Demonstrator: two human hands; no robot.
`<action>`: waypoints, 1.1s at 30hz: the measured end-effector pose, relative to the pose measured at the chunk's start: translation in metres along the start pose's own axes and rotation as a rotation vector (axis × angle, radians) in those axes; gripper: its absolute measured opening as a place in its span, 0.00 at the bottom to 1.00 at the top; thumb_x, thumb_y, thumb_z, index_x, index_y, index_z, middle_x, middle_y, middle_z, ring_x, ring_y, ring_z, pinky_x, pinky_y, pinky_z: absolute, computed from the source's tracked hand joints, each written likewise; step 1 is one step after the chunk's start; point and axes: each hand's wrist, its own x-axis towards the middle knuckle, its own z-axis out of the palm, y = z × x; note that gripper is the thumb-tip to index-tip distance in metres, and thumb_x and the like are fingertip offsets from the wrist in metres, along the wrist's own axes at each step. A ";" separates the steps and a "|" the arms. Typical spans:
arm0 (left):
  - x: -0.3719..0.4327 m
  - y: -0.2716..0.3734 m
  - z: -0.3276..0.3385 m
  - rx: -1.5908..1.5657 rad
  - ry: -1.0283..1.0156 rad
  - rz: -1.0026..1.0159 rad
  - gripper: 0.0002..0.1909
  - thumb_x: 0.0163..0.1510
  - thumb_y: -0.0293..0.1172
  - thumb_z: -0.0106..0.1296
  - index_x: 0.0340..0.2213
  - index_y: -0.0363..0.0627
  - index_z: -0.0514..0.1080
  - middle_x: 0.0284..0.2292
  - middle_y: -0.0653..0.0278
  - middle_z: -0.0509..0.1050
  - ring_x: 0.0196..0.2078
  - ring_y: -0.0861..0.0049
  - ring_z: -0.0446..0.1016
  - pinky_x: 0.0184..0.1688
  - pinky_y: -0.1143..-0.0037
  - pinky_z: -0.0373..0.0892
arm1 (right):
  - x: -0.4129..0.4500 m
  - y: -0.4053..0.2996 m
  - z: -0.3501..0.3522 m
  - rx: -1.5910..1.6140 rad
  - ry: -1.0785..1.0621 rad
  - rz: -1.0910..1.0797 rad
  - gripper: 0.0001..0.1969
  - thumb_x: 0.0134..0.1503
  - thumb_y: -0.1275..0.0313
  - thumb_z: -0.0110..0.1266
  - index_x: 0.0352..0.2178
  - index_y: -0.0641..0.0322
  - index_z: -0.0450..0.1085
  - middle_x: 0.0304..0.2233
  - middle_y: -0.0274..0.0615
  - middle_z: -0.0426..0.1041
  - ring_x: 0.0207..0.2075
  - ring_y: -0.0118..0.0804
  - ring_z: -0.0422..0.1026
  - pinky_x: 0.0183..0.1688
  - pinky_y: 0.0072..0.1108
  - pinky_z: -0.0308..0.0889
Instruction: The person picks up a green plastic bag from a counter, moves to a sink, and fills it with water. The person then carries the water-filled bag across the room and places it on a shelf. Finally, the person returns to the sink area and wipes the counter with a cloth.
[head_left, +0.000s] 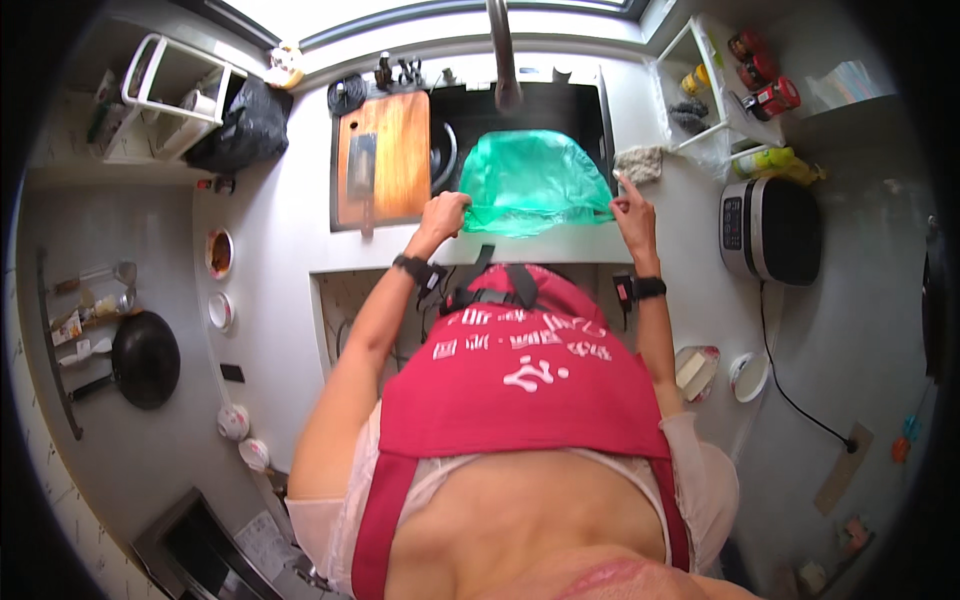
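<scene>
A translucent green plastic bag (534, 176) is spread over the right part of the black sink (591, 112) and its front edge. My left hand (448, 214) pinches the bag's near left corner, and my right hand (632, 216) pinches the near right corner between thumb and fingers. Left of the bag, a wooden cutting board (401, 154) lies over the sink, with a cleaver (362, 169) on it. Part of a round pan or bowl rim (448, 157) shows between board and bag. The faucet (507, 94) reaches over the sink from the window side.
A grey cloth (639, 163) lies right of the sink. Farther right stand a rice-cooker-like appliance (784, 231) and a white rack (709, 75) with jars nearby. At left are a black bag (251, 124), small bowls (221, 311) and a hanging wok (146, 360).
</scene>
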 end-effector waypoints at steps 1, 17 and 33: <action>0.007 -0.009 -0.005 -0.175 0.230 -0.093 0.12 0.50 0.30 0.54 0.37 0.52 0.81 0.34 0.52 0.80 0.35 0.51 0.79 0.36 0.59 0.75 | 0.006 0.003 -0.001 0.191 0.047 0.062 0.29 0.54 0.74 0.63 0.59 0.55 0.68 0.30 0.41 0.81 0.29 0.32 0.78 0.35 0.26 0.73; 0.011 0.003 -0.048 -0.381 0.492 -0.072 0.11 0.51 0.26 0.52 0.34 0.49 0.82 0.32 0.51 0.80 0.33 0.58 0.80 0.39 0.66 0.75 | 0.009 -0.013 -0.023 0.416 0.125 0.132 0.30 0.53 0.78 0.63 0.58 0.50 0.69 0.29 0.42 0.81 0.31 0.36 0.80 0.38 0.26 0.74; 0.031 0.000 -0.077 -0.879 0.641 -0.039 0.14 0.55 0.20 0.45 0.35 0.41 0.80 0.29 0.54 0.78 0.25 0.64 0.78 0.31 0.70 0.73 | 0.044 -0.002 -0.042 0.552 0.126 0.124 0.33 0.52 0.75 0.67 0.60 0.57 0.67 0.29 0.40 0.82 0.30 0.27 0.79 0.38 0.21 0.73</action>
